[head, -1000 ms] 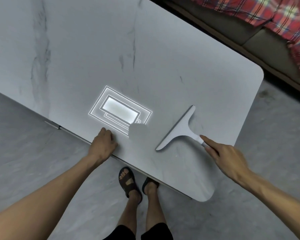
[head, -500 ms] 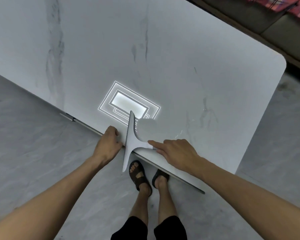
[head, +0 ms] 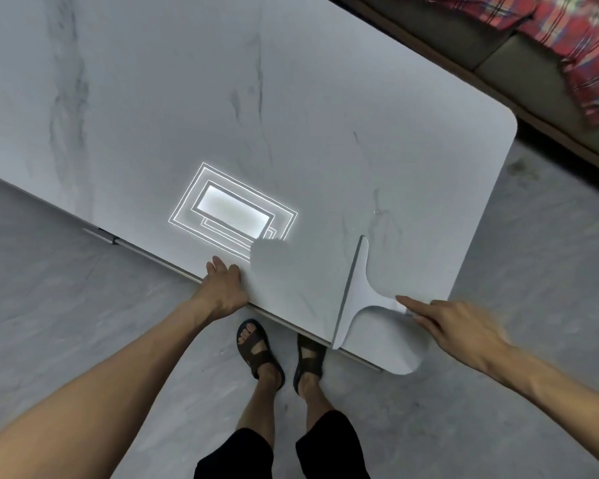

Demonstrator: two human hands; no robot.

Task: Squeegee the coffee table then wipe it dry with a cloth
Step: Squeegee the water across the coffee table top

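— at the near right corner of the coffee table (head: 291, 115), where is the squeegee (head: 358, 292)?

— flat on the marbled top. its long blade runs away from the person, the near tip reaching the table's near edge and the far tip pointing up the top. the short handle sticks out to the right.

— and the hand on it?

— the right hand (head: 460, 328) comes in from the right and holds the handle's end. the forefinger lies straight along the handle toward the blade. the other fingers curl under, and the handle's tip is hidden beneath them.

— the other hand?

— the left hand (head: 222, 288) rests on the near edge, well to the left of the blade, fingers laid close together on the top and gripping nothing. between it and the squeegee is bare tabletop.

— anything wet?

— a few small glinting drops (head: 377, 212) just beyond the blade's far tip.

— what else?

— a bright reflection of a ceiling light (head: 236, 216) above the left hand, two feet in dark sandals (head: 256, 347) on the grey floor (head: 83, 323) under the edge, and a sofa (head: 519, 60) at top right with red plaid fabric (head: 574, 32) on it.
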